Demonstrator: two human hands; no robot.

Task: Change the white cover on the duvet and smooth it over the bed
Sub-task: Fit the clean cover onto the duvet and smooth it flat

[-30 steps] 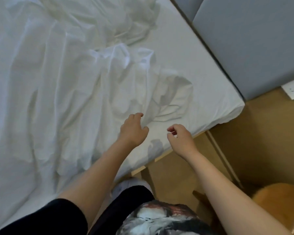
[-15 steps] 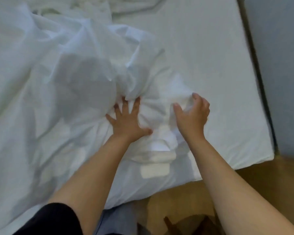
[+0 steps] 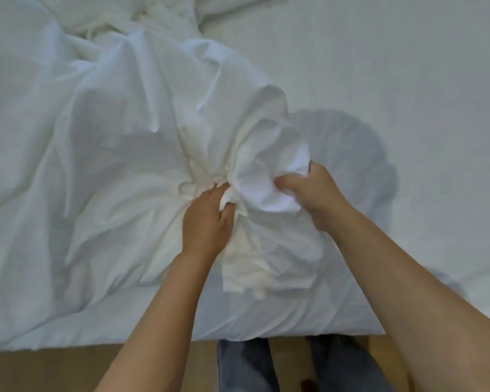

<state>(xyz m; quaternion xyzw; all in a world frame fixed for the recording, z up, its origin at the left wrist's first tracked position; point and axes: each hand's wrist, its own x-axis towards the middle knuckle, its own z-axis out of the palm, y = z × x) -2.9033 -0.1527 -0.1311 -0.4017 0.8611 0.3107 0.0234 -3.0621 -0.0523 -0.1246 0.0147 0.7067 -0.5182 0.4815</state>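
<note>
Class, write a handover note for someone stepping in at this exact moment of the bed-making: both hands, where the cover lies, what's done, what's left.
Left hand: grips a gather of the white cover, close to the near edge of the bed.
Right hand: grips a wad of the same cover, just beside the left.
Cover: crumpled in folds over the bed's left and middle; the right part shows bare sheet.
Done: cover is on the bed and held in both hands.
Left: spreading and smoothing are not yet done. Whether the cover is already filled cannot be told.
</note>
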